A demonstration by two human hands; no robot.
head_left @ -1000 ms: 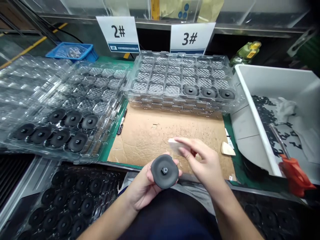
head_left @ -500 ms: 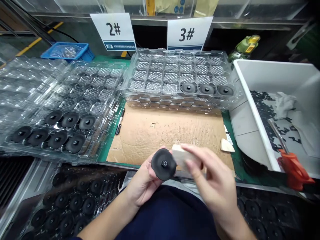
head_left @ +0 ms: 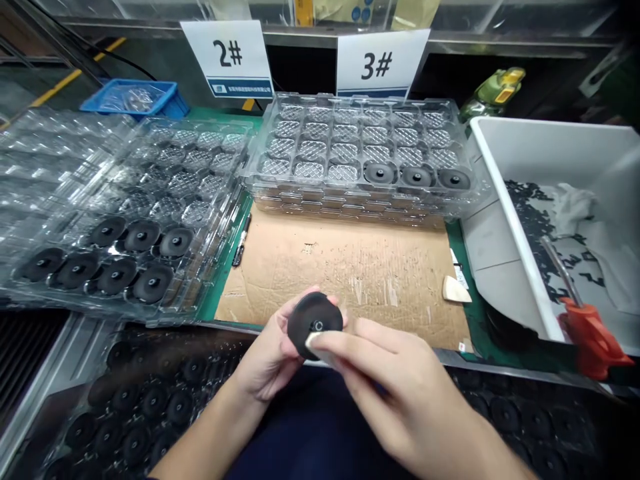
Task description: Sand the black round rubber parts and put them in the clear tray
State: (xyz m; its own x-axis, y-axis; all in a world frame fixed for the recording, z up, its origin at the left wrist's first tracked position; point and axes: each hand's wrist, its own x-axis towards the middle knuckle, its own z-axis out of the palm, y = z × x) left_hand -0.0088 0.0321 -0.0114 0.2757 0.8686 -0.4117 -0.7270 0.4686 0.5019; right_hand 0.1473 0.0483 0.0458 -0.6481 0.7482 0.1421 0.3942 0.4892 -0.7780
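Observation:
Over the near edge of the cardboard sheet (head_left: 320, 267), my left hand (head_left: 270, 353) grips a round black disc (head_left: 307, 317) with a small raised hub at its middle. My right hand (head_left: 395, 373) is closed on a cream-white block (head_left: 317, 343), perhaps a sponge, mostly hidden by the fingers. Its tip touches the disc's face just below the hub. Similar black discs sit in the clear plastic tray (head_left: 200, 230) at left and in the front row of the stacked clear trays (head_left: 360, 193) at the back.
A white bin (head_left: 515, 220) with small black pieces stands at right, an orange-handled tool (head_left: 593, 337) on its rim. A cream wedge (head_left: 455, 289) and a black marker (head_left: 242, 241) lie at the cardboard's sides. A blue basket (head_left: 170, 100) stands back left. More disc-filled trays sit below the bench.
My right hand has moved left and brought the cream block from beside the disc onto its face. My left hand has shifted slightly left, tilting the disc.

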